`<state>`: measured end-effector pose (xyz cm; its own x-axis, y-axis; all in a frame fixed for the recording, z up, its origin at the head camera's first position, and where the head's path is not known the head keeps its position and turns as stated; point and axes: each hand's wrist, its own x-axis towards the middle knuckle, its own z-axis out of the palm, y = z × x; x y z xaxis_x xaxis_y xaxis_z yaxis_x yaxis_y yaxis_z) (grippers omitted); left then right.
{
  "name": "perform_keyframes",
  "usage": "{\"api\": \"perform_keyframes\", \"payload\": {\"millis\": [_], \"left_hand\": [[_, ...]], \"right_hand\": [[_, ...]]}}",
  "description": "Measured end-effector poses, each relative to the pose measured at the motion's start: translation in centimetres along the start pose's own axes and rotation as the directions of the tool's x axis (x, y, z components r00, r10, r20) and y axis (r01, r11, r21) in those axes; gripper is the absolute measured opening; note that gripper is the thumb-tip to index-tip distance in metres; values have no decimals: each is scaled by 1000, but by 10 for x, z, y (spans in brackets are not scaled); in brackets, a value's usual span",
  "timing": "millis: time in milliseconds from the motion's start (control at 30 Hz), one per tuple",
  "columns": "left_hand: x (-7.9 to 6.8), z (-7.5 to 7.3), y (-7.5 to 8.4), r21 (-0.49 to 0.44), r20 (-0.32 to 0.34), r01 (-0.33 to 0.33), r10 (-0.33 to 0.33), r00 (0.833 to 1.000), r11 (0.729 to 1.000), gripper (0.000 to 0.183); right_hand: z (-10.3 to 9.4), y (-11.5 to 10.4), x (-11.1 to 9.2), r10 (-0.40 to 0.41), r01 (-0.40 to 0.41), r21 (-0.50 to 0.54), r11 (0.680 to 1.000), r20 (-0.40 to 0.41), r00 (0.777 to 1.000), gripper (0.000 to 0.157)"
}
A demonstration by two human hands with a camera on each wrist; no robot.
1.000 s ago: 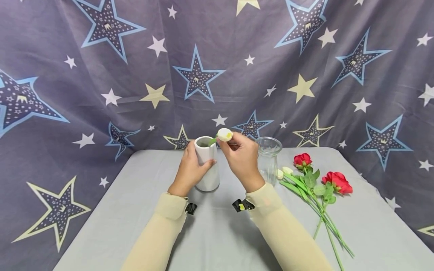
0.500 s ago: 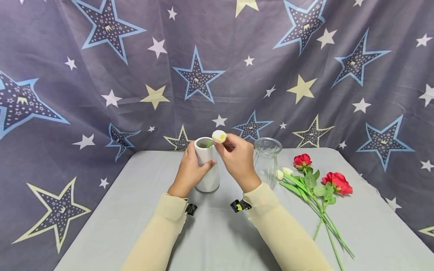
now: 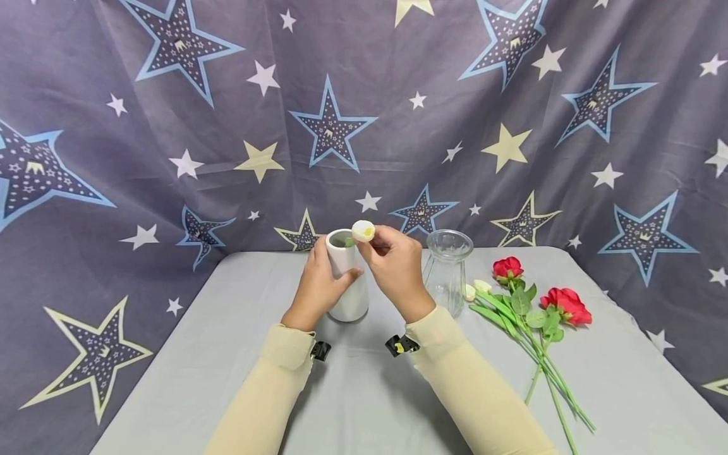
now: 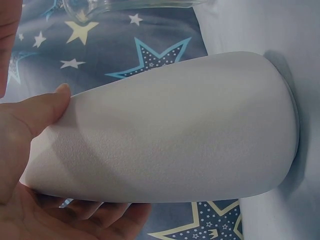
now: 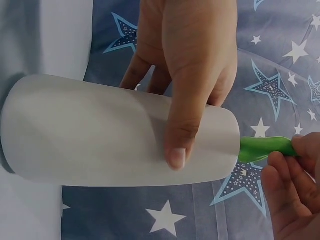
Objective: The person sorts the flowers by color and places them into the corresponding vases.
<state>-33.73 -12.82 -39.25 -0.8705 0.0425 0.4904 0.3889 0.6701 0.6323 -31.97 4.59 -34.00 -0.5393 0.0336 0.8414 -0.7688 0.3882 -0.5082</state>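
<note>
A white vase (image 3: 351,297) stands upright on the grey cloth. My left hand (image 3: 318,284) grips its upper part, thumb on the near side and fingers round the far side, as the left wrist view also shows. Close by the vase's mouth, my right hand (image 3: 400,268) pinches a white tulip (image 3: 363,231) just under its bloom. The right wrist view shows the tulip's green leaf and stem (image 5: 264,149) running from my fingertips into the vase opening. The lower stem is hidden inside the vase.
Just right of my right hand stands a clear glass vase (image 3: 449,278). Further right lie red roses (image 3: 565,306) and white tulips (image 3: 482,286), their green stems crossing toward the table's front. A star-patterned curtain (image 3: 341,63) hangs behind the grey-covered table (image 3: 199,366).
My right hand has moved left and slightly down with the tulip, bringing its bloom nearer the vase's mouth. My left hand and the vase have stayed in place.
</note>
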Motion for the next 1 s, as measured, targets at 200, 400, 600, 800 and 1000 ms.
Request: {"api": "perform_keyframes", "payload": {"millis": [200, 400, 600, 800, 1000], "left_hand": [[0, -1, 1, -1, 4, 6, -6, 1000, 1000, 95], [-1, -1, 0, -1, 11, 10, -10, 1000, 1000, 96], [0, -2, 0, -2, 16, 7, -7, 1000, 1000, 96], [0, -2, 0, -3, 16, 5, -5, 1000, 1000, 97], [0, -1, 0, -8, 5, -43, 44, 999, 999, 95]], "right_hand": [[3, 2, 0, -11, 11, 6, 1000, -3, 1000, 9], [6, 2, 0, -5, 5, 9, 1000, 17, 1000, 7], [9, 3, 1, 2, -2, -8, 1000, 31, 1000, 6], [13, 2, 2, -22, 24, -43, 999, 41, 999, 7], [17, 2, 1, -109, 116, -131, 985, 58, 992, 8]]}}
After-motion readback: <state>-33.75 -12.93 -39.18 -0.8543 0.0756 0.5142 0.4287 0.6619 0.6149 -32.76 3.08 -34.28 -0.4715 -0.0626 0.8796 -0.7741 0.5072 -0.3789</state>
